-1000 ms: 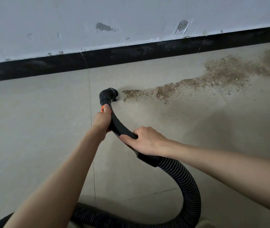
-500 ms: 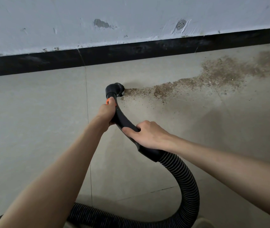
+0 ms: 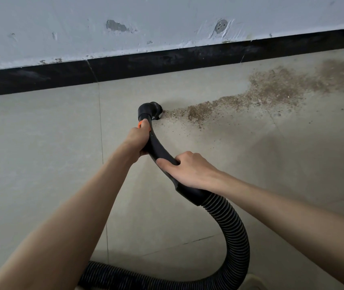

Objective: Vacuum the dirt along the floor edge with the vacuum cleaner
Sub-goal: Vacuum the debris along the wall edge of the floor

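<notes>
A black vacuum nozzle [image 3: 150,110] rests on the grey tiled floor at the left tip of a brown dirt trail [image 3: 267,88]. The dirt runs right and back toward the black skirting. My left hand [image 3: 136,139] grips the curved black handle tube [image 3: 159,150] just behind the nozzle, beside an orange button. My right hand [image 3: 188,169] grips the same tube lower down, where it joins the ribbed black hose [image 3: 233,233]. The hose loops down to the right and back across the bottom of the view.
A black skirting board [image 3: 167,59] runs along the foot of a pale, chipped wall [image 3: 167,21]. Grey floor tiles [image 3: 37,153] with thin joints spread left and toward me. The hose lies across the floor near my body.
The nozzle has slid right and slightly toward the wall into the dirt trail's left end, and that end has shortened. Both hands keep their grip on the tube.
</notes>
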